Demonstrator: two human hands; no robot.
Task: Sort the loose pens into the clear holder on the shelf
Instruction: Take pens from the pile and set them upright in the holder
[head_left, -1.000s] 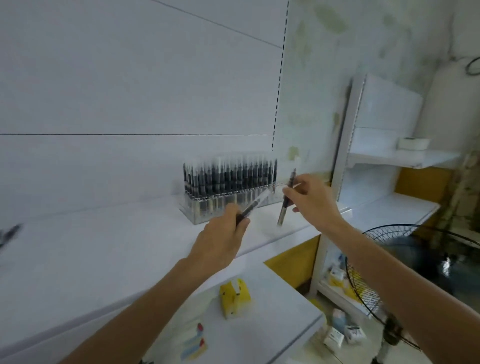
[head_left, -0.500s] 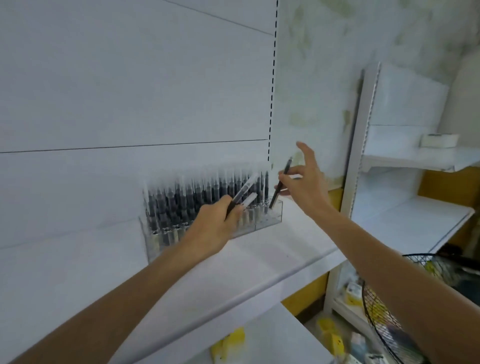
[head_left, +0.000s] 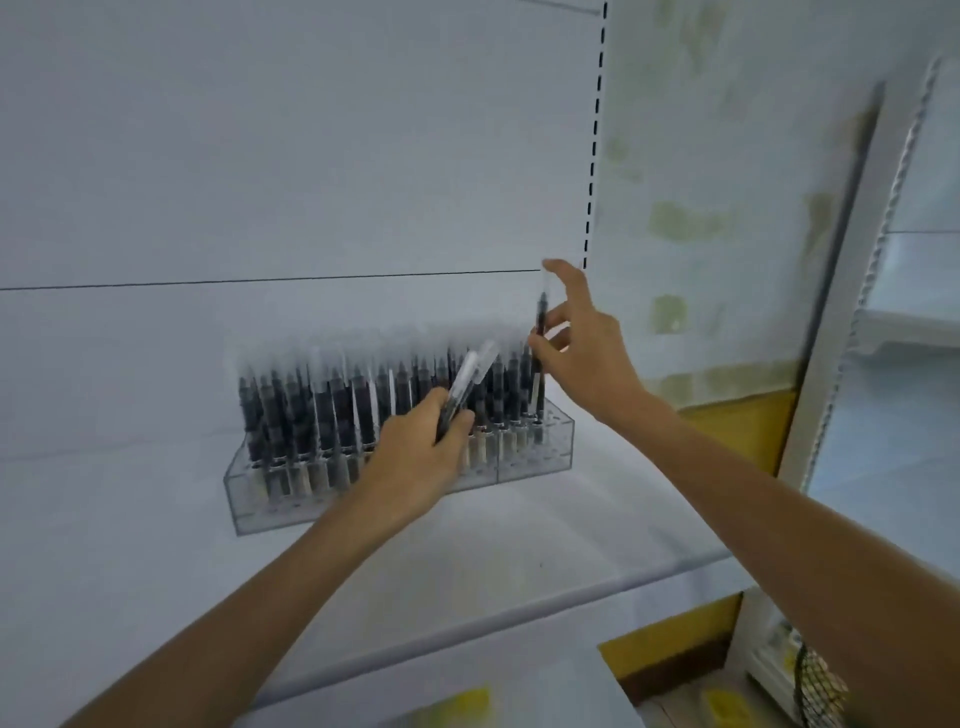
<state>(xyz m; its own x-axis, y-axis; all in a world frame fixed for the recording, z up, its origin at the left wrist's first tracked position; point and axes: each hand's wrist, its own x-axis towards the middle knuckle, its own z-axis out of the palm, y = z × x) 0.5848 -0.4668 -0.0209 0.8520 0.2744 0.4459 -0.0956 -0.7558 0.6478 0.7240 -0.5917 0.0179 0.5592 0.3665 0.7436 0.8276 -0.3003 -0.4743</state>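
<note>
Two grips full: right grip (head_left: 582, 358) pinches pen (head_left: 541, 317), left grip (head_left: 421, 457) clutches spare pens (head_left: 470, 382). Holder (head_left: 535, 460) below crowded; misaimed tip may jam.

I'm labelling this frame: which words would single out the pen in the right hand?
On the white shelf sits a clear holder packed with dark pens. At its right end the right hand pinches one pen upright. It alone rises above the rows; the pens in the left hand tilt.

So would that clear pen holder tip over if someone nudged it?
Probably hard to tip: the clear holder is low and wide, flat on the shelf. Packed with pens, it's likely heavy, so it might slide instead.
</note>
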